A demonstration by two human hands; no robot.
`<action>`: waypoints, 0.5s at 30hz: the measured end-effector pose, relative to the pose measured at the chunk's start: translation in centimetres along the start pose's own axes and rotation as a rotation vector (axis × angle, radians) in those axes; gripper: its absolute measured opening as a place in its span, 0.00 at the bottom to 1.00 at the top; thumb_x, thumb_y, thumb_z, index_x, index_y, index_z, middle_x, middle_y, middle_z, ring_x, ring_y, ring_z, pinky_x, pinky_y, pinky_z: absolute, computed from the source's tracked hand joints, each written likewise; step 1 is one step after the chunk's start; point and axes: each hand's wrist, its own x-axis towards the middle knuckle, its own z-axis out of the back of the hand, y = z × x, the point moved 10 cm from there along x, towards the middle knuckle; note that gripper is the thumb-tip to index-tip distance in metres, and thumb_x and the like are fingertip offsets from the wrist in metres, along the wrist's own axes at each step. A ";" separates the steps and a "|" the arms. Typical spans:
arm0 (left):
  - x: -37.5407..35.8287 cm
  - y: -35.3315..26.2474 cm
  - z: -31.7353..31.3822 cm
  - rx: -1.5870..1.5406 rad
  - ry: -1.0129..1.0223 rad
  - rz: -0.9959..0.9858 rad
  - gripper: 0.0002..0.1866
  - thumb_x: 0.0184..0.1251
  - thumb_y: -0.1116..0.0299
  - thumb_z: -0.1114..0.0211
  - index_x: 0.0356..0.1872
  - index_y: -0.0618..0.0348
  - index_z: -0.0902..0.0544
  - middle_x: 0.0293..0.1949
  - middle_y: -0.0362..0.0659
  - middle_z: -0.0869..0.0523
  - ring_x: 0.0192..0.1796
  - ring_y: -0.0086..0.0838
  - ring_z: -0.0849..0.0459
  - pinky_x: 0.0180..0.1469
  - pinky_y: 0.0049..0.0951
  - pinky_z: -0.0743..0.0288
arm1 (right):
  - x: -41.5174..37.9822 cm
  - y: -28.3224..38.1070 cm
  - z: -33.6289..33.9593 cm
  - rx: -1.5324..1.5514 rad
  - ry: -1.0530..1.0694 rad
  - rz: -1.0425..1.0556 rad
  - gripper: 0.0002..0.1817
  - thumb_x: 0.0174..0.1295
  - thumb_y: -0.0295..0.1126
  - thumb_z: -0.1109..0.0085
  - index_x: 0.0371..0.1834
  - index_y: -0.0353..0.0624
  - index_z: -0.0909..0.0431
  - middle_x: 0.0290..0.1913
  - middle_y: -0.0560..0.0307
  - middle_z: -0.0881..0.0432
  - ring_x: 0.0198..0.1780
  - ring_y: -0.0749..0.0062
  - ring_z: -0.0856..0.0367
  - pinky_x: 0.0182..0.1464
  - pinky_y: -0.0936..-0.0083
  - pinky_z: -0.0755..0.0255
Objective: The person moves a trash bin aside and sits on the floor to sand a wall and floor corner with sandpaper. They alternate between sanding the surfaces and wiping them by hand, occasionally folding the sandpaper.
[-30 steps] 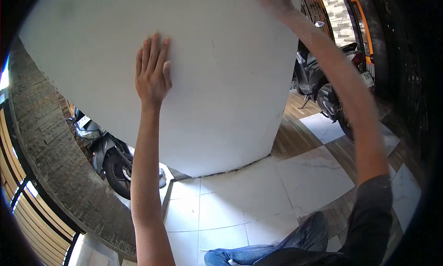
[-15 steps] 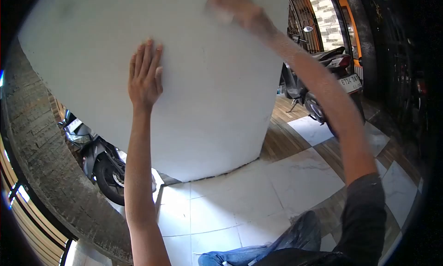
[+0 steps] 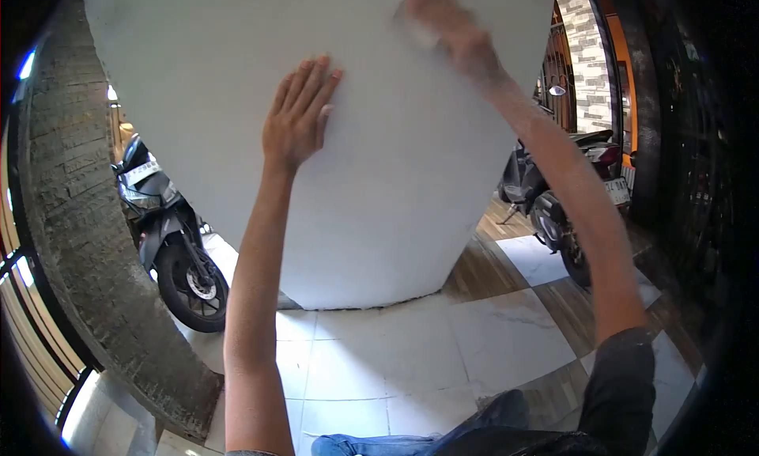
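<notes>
The left hand (image 3: 299,117) lies flat against the white pillar (image 3: 379,179), palm to the surface, fingers extended and close together, pointing up and slightly right; its grip is spread open and holds nothing. The bare left forearm runs straight down from it to the bottom edge of the view. The right hand (image 3: 443,25) is higher on the same face of the pillar, near the top of the view, and is blurred; a small pale object (image 3: 421,35) shows beneath its fingers against the surface, but what it is and whether the grip is pinched on it or merely pressed flat cannot be told. The right arm slants down to the right into a dark grey sleeve (image 3: 624,393). The pillar fills the upper middle of the view and stands on a floor (image 3: 395,353) of pale marbled tiles, with wood-toned tiles to the right of its base. Left of the pillar a parked motorcycle (image 3: 170,234) stands beside a grey brick wall (image 3: 79,219). Right of the pillar, behind the right arm, a second motorcycle (image 3: 553,195) is parked with its rear number plate showing. Blue denim (image 3: 371,444) appears at the bottom edge, under the arms.
</notes>
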 end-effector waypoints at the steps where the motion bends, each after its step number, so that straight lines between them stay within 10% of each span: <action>1: 0.2 0.3 0.2 0.015 0.005 -0.010 0.22 0.75 0.62 0.54 0.69 0.44 0.31 0.72 0.37 0.35 0.74 0.30 0.39 0.74 0.37 0.43 | 0.4 0.5 -0.3 0.023 0.020 0.157 0.26 0.50 0.20 0.40 0.56 0.45 0.22 0.58 0.56 0.20 0.61 0.62 0.23 0.58 0.70 0.25; 2: 0.2 0.2 0.3 0.006 0.009 -0.015 0.23 0.74 0.62 0.53 0.69 0.44 0.31 0.72 0.37 0.35 0.74 0.30 0.39 0.74 0.37 0.44 | 0.8 1.3 -0.3 0.049 0.044 0.313 0.26 0.49 0.21 0.39 0.56 0.45 0.22 0.56 0.55 0.19 0.60 0.63 0.22 0.55 0.72 0.23; 5: 0.0 0.2 0.0 -0.025 0.010 -0.013 0.23 0.73 0.63 0.51 0.69 0.45 0.30 0.72 0.37 0.35 0.74 0.31 0.40 0.74 0.37 0.44 | -1.8 -6.8 0.7 -0.012 -0.024 -0.358 0.26 0.50 0.24 0.35 0.57 0.46 0.22 0.59 0.56 0.21 0.60 0.63 0.23 0.58 0.72 0.24; 9: -0.3 0.3 -0.1 -0.018 0.000 -0.032 0.24 0.71 0.64 0.49 0.69 0.45 0.31 0.72 0.38 0.35 0.74 0.31 0.39 0.74 0.37 0.45 | -2.4 2.5 -0.5 -0.049 0.179 0.379 0.17 0.69 0.35 0.47 0.59 0.47 0.23 0.61 0.52 0.22 0.63 0.64 0.24 0.63 0.63 0.29; 13: -0.2 0.2 0.0 -0.045 -0.063 -0.011 0.22 0.76 0.62 0.55 0.68 0.43 0.30 0.71 0.35 0.33 0.73 0.30 0.38 0.74 0.37 0.43 | -3.7 -2.3 2.1 -0.079 -0.107 -0.210 0.20 0.67 0.28 0.47 0.63 0.47 0.27 0.65 0.51 0.26 0.64 0.59 0.26 0.66 0.66 0.30; 15: 0.0 0.2 0.0 0.034 -0.085 -0.029 0.21 0.78 0.59 0.60 0.67 0.41 0.28 0.69 0.33 0.31 0.72 0.28 0.35 0.72 0.36 0.40 | -3.2 -1.1 1.9 -0.062 0.025 0.021 0.21 0.66 0.28 0.47 0.64 0.47 0.27 0.65 0.50 0.27 0.65 0.59 0.27 0.66 0.67 0.31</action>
